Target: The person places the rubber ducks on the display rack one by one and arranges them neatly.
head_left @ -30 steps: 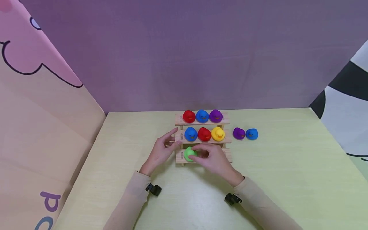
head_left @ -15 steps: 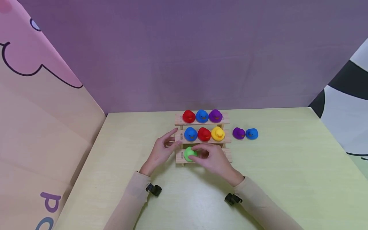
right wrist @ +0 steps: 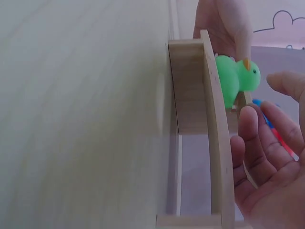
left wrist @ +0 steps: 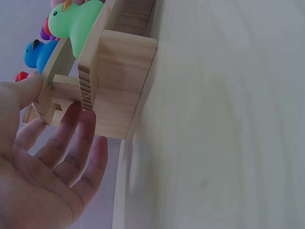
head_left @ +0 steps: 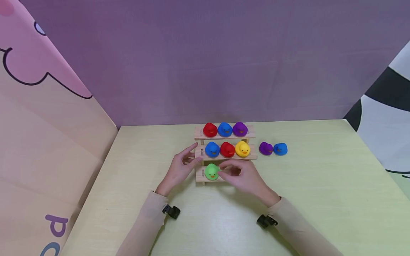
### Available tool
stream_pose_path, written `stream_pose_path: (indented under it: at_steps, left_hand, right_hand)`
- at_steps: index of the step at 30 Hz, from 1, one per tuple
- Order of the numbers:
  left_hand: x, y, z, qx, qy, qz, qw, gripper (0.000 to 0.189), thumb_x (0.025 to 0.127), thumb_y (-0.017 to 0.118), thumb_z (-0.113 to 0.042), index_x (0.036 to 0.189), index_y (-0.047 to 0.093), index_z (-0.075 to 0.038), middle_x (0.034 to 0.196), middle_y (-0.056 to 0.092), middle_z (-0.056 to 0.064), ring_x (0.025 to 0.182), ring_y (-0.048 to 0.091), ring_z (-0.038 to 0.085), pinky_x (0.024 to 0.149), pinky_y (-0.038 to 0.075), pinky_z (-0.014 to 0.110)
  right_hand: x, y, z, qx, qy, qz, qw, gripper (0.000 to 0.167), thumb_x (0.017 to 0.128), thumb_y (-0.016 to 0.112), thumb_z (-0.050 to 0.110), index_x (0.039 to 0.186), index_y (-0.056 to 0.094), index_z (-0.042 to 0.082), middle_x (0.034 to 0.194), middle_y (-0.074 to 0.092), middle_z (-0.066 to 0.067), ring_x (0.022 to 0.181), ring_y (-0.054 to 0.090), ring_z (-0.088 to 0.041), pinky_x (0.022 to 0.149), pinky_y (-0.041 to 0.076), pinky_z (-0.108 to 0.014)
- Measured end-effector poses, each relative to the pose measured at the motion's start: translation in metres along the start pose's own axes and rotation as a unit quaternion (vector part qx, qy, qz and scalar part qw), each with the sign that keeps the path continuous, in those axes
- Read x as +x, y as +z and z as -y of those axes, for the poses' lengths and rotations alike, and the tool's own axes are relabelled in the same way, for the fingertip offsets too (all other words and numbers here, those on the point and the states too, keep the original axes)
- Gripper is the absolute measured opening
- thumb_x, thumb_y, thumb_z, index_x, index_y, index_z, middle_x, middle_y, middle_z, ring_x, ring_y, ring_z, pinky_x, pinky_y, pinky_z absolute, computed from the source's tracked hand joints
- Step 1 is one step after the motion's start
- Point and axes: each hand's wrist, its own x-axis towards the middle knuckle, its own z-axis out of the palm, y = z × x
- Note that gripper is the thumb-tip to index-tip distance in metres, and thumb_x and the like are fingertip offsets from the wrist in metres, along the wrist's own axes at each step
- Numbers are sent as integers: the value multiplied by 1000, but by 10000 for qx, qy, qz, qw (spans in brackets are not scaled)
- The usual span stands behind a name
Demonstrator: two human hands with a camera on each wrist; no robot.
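A green rubber duck (head_left: 211,172) sits at the left end of the lowest step of a wooden stepped stand (head_left: 201,179). Its beak faces the front. Just right of the duck is my right hand (head_left: 245,177), thumb and fingers parted with nothing between them; in the right wrist view a gap separates the fingertips (right wrist: 248,121) from the duck (right wrist: 228,81). My left hand (head_left: 179,169) holds the left end of the stand's middle step between thumb and index finger. Other fingers (left wrist: 86,129) of it reach the plank ends in the left wrist view.
On the middle step stand a blue duck (head_left: 212,149), a red duck (head_left: 227,150) and a yellow duck (head_left: 242,149). Red (head_left: 210,130), blue (head_left: 225,129) and purple (head_left: 240,129) ducks line the top step. A purple duck (head_left: 266,148) and a blue duck (head_left: 280,149) stand right of the stand.
My right hand has let go of the green duck and shifted a little to the right, so the duck's face now shows. The left hand stays in place.
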Motion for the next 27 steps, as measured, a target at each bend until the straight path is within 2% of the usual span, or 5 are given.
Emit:
stream_pose_path:
  at_steps: [9, 18, 27]
  left_hand:
    - [-1, 1, 1, -11, -18, 22, 10000, 62, 102, 74, -30, 160, 52, -28, 131, 70, 14, 111, 68, 27, 92, 60, 34]
    - [-1, 1, 1, -26, 21, 17, 10000, 60, 103, 73, -28, 159, 52, -27, 130, 70, 14, 110, 68, 26, 92, 61, 35]
    - [-1, -1, 0, 35, 15, 27, 10000, 61, 103, 74, -29, 159, 52, -27, 130, 70, 14, 110, 68, 27, 92, 61, 36]
  right_hand:
    - [-9, -20, -11, 53, 98, -28, 9999, 19, 92, 84, 20, 109, 83, 13, 95, 78, 6, 78, 65, -14, 70, 54, -24]
    - [-16, -40, -26, -39, 216, -210, 9995, 15, 95, 83, 20, 108, 83, 14, 87, 76, 4, 76, 62, -14, 68, 51, -23]
    - [-18, -56, -35, 8, 323, -461, 9984, 14, 98, 78, 16, 110, 82, 9, 97, 80, -6, 77, 68, -13, 67, 55, -25]
